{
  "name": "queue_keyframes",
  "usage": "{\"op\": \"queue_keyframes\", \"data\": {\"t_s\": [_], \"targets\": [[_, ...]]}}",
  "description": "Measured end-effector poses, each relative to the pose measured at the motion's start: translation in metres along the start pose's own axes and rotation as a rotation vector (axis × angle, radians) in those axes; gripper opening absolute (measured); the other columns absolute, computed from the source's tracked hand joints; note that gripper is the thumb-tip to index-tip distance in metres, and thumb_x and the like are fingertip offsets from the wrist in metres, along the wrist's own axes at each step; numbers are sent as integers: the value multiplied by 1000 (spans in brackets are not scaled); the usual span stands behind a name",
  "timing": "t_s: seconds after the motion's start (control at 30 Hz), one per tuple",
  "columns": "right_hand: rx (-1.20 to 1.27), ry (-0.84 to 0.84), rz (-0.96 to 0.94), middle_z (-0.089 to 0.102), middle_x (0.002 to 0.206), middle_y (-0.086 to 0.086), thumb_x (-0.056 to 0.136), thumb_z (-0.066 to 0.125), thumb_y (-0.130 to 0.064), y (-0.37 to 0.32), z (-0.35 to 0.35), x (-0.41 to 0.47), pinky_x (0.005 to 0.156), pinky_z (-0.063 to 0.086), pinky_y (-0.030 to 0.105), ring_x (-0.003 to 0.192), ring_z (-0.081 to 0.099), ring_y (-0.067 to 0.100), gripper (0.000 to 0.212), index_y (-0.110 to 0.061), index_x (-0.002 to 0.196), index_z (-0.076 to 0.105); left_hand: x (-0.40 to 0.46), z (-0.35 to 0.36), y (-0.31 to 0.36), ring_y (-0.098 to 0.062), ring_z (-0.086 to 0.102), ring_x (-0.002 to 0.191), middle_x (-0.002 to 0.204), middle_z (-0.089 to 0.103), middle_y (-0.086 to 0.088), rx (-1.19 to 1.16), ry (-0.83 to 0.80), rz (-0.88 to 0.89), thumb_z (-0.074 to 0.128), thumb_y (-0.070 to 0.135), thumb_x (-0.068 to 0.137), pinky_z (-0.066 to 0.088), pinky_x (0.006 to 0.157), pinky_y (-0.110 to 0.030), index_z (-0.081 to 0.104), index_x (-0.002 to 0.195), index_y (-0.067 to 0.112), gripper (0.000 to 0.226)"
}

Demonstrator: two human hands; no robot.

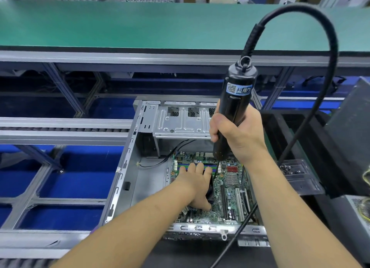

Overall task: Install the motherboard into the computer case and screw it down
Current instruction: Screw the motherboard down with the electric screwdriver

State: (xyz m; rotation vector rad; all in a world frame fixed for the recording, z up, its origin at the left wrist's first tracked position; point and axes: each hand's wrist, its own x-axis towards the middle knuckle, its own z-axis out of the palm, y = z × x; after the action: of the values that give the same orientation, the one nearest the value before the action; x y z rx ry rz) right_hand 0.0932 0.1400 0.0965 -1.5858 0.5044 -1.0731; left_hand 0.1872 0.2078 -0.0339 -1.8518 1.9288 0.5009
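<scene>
I have the black cylindrical electric screwdriver upright in my right hand, fingers wrapped round its barrel, its thin bit angled down toward the green printed motherboard. The board lies flat on the floor of the open grey sheet-metal computer case, against the case's right side and running to its near edge. My left hand lies on the board's left half with fingers straight, pressing it down; I cannot see what sits under the palm.

I cannot tell whether the bit is seated in a screw. If it is not, it may skate off and gouge the traces or the nearby silver heatsink. The screwdriver's black cable loops over and trails across the board's right edge; a tug there could tip the tool off vertical and cross-thread the screw. If my left hand eases, the board could shift off its standoffs.
</scene>
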Motion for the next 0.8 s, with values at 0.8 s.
{"op": "queue_keyframes", "data": {"t_s": [0.8], "targets": [[62,37,49,60,61,9,76,71,-29,-9,-17,2,56,50,38,51,55,27,29,-8,85,54,2,2,-4,-42,11,144,160,5,-11,-49,-15,17,64,65,78,20,114,-63,-4,156,17,114]]}}
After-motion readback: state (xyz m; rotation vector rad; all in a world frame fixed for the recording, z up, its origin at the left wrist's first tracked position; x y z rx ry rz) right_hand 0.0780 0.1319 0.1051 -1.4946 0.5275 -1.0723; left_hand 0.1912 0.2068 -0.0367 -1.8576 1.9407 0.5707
